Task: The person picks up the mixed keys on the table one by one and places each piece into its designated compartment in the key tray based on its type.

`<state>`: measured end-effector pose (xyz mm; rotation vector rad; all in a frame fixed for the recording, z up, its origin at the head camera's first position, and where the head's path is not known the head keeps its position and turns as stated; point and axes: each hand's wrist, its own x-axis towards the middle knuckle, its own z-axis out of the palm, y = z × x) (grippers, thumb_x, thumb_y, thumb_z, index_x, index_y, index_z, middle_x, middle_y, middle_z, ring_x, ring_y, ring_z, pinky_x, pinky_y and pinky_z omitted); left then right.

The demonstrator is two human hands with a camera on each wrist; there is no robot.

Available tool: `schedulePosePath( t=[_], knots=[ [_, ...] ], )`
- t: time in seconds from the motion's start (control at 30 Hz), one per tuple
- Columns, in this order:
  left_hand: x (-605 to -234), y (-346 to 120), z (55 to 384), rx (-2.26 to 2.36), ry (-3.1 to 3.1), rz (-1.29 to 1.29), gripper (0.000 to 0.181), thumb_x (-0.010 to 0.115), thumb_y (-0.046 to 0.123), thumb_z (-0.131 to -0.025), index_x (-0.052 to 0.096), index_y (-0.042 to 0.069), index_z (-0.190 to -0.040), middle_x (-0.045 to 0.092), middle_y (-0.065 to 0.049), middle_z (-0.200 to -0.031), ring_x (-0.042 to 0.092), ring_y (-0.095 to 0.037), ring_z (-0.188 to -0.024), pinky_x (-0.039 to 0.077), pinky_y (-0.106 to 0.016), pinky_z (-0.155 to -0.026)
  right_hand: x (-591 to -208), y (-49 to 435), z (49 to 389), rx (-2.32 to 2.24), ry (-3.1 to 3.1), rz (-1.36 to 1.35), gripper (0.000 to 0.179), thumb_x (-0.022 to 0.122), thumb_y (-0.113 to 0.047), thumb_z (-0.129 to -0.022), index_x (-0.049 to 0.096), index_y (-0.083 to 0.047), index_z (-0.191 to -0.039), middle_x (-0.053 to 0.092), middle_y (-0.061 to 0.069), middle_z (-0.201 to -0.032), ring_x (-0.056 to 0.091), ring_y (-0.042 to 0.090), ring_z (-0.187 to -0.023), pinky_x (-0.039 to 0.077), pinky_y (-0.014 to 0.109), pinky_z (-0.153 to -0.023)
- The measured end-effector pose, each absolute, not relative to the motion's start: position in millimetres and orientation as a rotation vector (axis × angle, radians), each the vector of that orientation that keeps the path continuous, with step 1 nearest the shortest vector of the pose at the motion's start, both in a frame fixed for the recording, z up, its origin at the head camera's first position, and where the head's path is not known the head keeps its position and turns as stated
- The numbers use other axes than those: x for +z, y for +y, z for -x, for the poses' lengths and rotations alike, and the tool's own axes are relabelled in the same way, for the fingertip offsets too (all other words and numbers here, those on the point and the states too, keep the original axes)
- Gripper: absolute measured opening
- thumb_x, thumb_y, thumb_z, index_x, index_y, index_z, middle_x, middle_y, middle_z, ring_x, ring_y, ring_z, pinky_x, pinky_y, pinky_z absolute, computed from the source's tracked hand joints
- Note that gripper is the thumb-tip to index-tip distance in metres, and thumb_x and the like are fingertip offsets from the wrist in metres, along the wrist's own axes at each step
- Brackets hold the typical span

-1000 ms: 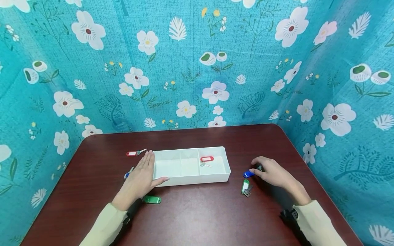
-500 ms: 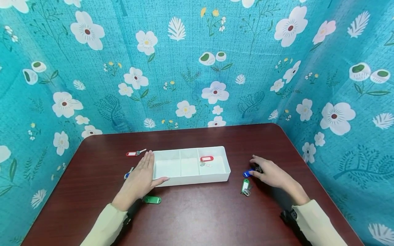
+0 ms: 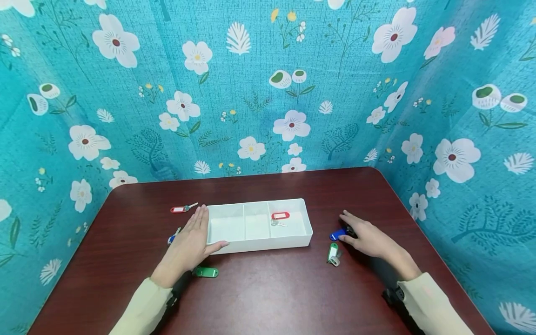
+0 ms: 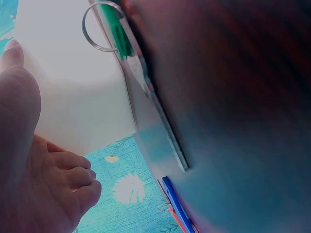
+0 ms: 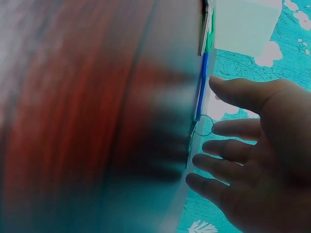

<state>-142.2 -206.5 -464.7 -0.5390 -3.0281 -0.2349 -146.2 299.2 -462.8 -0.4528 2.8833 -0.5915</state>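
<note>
My left hand [image 3: 186, 244] lies with straight fingers along the left end of a white three-compartment tray [image 3: 259, 245], thumb at its front wall. Beside that wrist, a green key tag [image 3: 207, 272] lies on the table; its ring and key [image 4: 167, 131] show in the left wrist view. Right of the tray, my right hand [image 3: 370, 237] is spread low over a blue key tag [image 3: 337, 234], thumb tip close to it, fingers loosely extended. The blue tag's ring [image 5: 205, 125] stands up near the fingertips. A green-framed key tag [image 3: 332, 251] with keys lies just in front.
A red key tag [image 3: 280, 215] with a key lies in the tray's right compartment. On the left of the table [image 3: 268, 298] are another red key tag [image 3: 177, 210] and a blue one [image 3: 170, 239], partly behind the left hand. A flowered curtain [image 3: 259, 93] surrounds the table.
My right hand's fingers have straightened and spread from a more curled pose at the blue key tag, which has turned slightly. The left hand and tray keep their places.
</note>
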Motion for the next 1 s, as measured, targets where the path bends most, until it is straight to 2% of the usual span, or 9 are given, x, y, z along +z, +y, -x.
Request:
schedulePosePath(
  t=[0.43, 0.77, 1.0],
  knots=[
    [-465, -207, 142, -0.253, -3.036, 0.530, 0.115, 0.058, 0.075, -0.094, 0.019, -0.009, -0.164, 0.023, -0.028, -0.172, 0.026, -0.045, -0.160, 0.035, -0.055, -0.126, -460, 311, 152, -0.515, 2.829, 0.486, 0.068, 0.067, -0.026, -0.103, 0.041, 0.008, -0.156, 0.037, 0.034, -0.163, 0.039, 0.054, -0.150, 0.042, 0.067, -0.116],
    [-465, -207, 143, -0.232, -3.033, 0.547, 0.114, 0.058, 0.074, -0.094, 0.021, -0.010, -0.163, 0.024, -0.029, -0.171, 0.027, -0.046, -0.160, 0.035, -0.055, -0.126, -458, 314, 155, -0.505, 2.789, 0.480, 0.071, 0.066, -0.028, -0.104, 0.038, 0.008, -0.158, 0.033, 0.033, -0.166, 0.029, 0.055, -0.155, 0.034, 0.069, -0.121],
    [-463, -207, 144, -0.218, -3.036, 0.551, 0.115, 0.058, 0.074, -0.094, 0.020, -0.010, -0.163, 0.023, -0.029, -0.172, 0.025, -0.046, -0.161, 0.034, -0.055, -0.126, -457, 315, 158, -0.514, 2.762, 0.493, 0.071, 0.066, -0.029, -0.104, 0.037, 0.006, -0.159, 0.033, 0.032, -0.167, 0.028, 0.056, -0.155, 0.034, 0.069, -0.120]
  ],
)
